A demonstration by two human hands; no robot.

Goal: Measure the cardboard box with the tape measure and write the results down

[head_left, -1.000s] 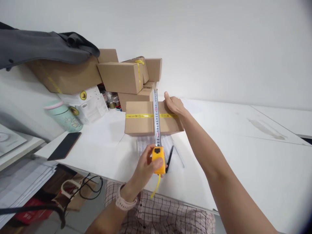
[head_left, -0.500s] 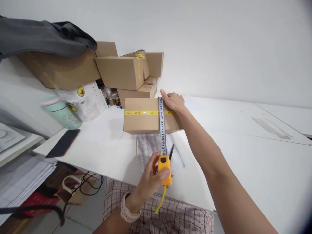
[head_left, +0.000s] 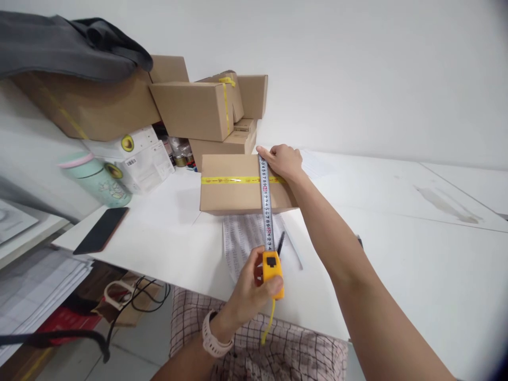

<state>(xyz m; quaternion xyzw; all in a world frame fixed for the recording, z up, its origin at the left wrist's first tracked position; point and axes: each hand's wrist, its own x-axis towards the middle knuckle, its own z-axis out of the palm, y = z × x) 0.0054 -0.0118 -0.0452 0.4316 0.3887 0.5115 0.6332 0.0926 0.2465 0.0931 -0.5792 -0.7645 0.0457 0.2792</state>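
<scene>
My left hand (head_left: 251, 288) is closed round the yellow case of a tape measure (head_left: 272, 272) near the table's front edge. Its blade (head_left: 265, 201) runs away from me over a cardboard box (head_left: 230, 185) sealed with yellow tape. My right hand (head_left: 282, 161) reaches across the box and presses the blade's end down at the box's far edge with curled fingers. Under the blade, on the table, lie a printed sheet (head_left: 248, 241) and a black pen (head_left: 280, 244).
Stacked cardboard boxes (head_left: 190, 108) stand at the back left, with a dark jacket (head_left: 67, 45) on top. A mint bottle (head_left: 95, 180), a white packet (head_left: 137, 159) and a black phone (head_left: 101, 230) lie left. The white table (head_left: 397, 248) stretches right.
The blade's far end has come down from above the box's far edge to rest on it under my right hand. The case in my left hand has shifted slightly right and toward me.
</scene>
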